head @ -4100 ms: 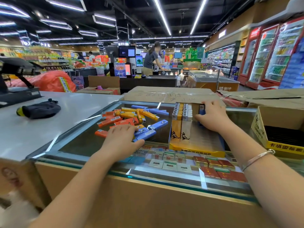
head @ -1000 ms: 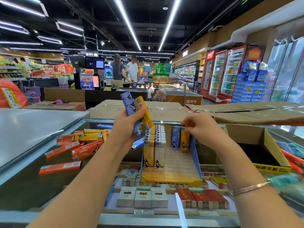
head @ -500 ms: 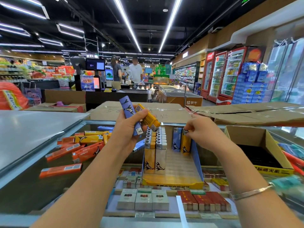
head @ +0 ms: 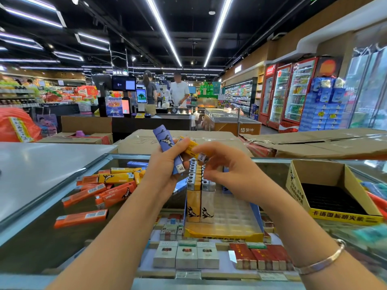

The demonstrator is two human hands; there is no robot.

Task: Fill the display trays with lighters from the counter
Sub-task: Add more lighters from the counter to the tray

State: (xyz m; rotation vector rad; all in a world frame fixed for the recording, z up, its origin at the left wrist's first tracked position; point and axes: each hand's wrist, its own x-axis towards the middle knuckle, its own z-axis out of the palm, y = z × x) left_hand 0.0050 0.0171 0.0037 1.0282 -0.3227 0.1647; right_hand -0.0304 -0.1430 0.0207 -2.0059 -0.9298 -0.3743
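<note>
Right hand (head: 228,170) moved from tray, pinching left hand's (head: 165,164) yellow lighter (head: 189,148).

The shop is brightly lit from above by long white ceiling strips (head: 165,36) that run toward the back against a dark ceiling. Their light glares off the glass top of the desk (head: 31,233) and the pale surface at left (head: 41,170), washing out what lies beneath. Shadows are soft and faint. The wide lens bends straight lines at the edges — the fridges (head: 293,91) lean inward. The lower right corner is smeared and blurred; the centre stays sharp.
</note>
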